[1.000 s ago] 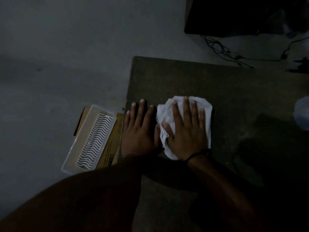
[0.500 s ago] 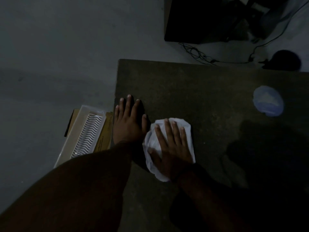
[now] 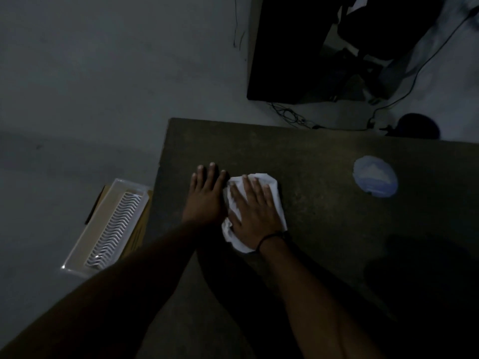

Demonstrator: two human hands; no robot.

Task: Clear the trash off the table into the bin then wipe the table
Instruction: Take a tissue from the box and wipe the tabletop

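1. Head view: a white cloth (image 3: 255, 203) lies crumpled on the dark table (image 3: 311, 156), pinned flat under the right hand (image 3: 255, 212), whose fingers are straight and spread.
2. Just left of that hand, touching the cloth's edge, the left hand (image 3: 206, 196) rests flat on the tabletop, fingers straight.
3. Well to the right lies a pale round disc (image 3: 375, 180).
4. Far left, off the table, sits a white tray (image 3: 108, 229).

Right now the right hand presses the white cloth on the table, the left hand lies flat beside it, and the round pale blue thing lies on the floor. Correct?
Not the floor: the head view shows the round pale blue thing on the table, right of both hands. The right hand does press the white cloth, the left hand flat beside it.
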